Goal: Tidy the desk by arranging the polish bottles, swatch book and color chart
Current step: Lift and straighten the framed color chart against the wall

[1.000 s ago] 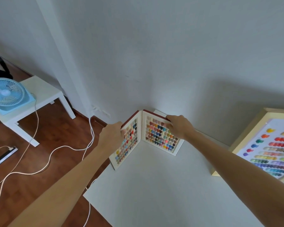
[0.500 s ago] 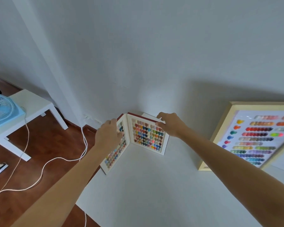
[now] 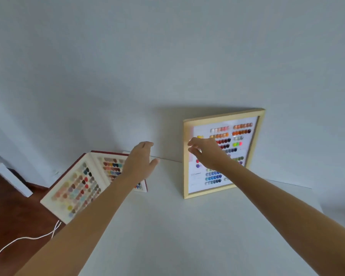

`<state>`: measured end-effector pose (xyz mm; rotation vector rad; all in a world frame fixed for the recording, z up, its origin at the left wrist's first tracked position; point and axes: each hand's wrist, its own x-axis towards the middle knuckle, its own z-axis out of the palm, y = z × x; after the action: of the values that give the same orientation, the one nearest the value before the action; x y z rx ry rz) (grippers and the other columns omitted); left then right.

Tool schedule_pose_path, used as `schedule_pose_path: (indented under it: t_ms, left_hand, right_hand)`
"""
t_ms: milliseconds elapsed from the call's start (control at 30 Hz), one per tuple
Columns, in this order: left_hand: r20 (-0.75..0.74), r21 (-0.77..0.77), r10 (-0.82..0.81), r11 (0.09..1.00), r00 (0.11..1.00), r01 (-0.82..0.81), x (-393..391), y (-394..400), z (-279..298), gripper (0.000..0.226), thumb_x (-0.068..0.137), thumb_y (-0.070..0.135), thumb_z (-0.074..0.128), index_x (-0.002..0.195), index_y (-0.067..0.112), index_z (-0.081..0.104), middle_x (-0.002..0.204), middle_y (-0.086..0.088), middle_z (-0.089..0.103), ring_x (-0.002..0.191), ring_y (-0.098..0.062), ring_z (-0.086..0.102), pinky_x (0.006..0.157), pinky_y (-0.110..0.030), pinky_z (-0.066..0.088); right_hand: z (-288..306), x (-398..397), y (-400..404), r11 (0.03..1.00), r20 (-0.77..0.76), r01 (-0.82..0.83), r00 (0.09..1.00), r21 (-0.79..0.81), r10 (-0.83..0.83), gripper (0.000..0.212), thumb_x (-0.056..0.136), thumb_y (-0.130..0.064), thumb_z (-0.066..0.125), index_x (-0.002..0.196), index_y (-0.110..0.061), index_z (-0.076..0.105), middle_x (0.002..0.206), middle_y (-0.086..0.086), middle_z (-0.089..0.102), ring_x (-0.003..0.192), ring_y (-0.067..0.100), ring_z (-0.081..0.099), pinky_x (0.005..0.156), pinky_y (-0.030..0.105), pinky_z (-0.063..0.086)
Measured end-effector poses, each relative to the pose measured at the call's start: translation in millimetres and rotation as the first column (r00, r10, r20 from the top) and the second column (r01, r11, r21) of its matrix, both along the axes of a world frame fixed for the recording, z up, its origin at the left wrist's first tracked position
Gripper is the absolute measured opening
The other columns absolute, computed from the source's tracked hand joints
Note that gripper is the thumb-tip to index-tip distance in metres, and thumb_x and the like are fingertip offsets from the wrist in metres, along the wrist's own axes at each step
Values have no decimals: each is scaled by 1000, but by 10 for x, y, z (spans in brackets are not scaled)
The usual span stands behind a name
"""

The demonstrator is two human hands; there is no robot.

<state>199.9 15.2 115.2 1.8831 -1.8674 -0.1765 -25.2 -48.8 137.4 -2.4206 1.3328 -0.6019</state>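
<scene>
since a second ago both hands have let go of the open swatch book with red cover and cream pages of coloured nail tips (image 3: 82, 184) and have swung rightward toward the pale wood-framed color chart with rows of painted swatches (image 3: 223, 152). the left hand (image 3: 140, 162) hangs in the air with a released grip, fingers straight and thumb spread, in front of the book's right page and holding nothing. the right hand (image 3: 206, 154) is also released, its fingers loosely bent and apart, in front of the chart's left side near the frame's left rail; whether it touches the glass i cannot tell.

the swatch book stands open in a v at the back left corner of the white desk (image 3: 187, 236), its left page reaching the desk's left edge. the framed chart stands upright, tilted back against the plain white wall (image 3: 167, 56), well to the right of the book. beyond the desk's left edge lie a reddish-brown wooden floor (image 3: 12, 216), a white cable (image 3: 24, 239) and part of a low white side table (image 3: 4, 176).
</scene>
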Motion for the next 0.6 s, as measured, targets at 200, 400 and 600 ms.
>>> schedule_pose_path:
  t_ms: [200,400,600]
  left_hand:
    - [-99,77,26,997,995,-19,-699,-165,-136,57,91,28,61,139,11,36,145,-10,44,131,-28,45,102,-38,43]
    - [-248,175,115,982,962,-72,-985,-365,-411,56,88,23,65,134,10,36,134,-14,52,124,-31,52,89,-33,46]
    - [-321,195,122,979,939,-61,-1067,-559,-585,46,87,21,66,125,16,40,125,-9,59,113,-26,61,72,-25,51]
  right_hand:
    - [-94,-990,69,984,21,174,984,22,-175,21,93,-16,56,110,-7,65,109,12,71,96,25,70,89,31,52]
    - [-333,-1621,-11,927,-5,367,930,79,-367,22,94,-18,54,108,-3,64,107,15,71,97,28,67,91,32,48]
    - [-572,-1827,-269,836,9,520,848,174,-529,28,93,-20,54,112,-1,62,110,15,69,100,28,65,96,34,43]
